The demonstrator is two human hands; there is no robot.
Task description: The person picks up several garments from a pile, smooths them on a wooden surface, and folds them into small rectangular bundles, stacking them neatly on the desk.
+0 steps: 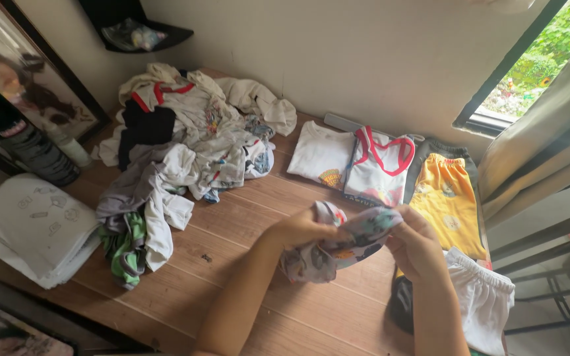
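Both my hands hold a small grey patterned garment (338,249) above the wooden table (232,277). My left hand (301,229) grips its left side, fingers closed into the cloth. My right hand (418,245) pinches its right edge. The garment is bunched and hangs between the two hands. A large heap of unfolded clothes (179,151) lies to the left of my hands.
Folded pieces lie at the right: a white shirt (318,155), a red-trimmed tank top (380,165), yellow shorts (446,201), white shorts (483,303). A stack of white papers (31,227) sits at the left edge. A framed picture (28,79), a curtain (549,125) and a window border the table.
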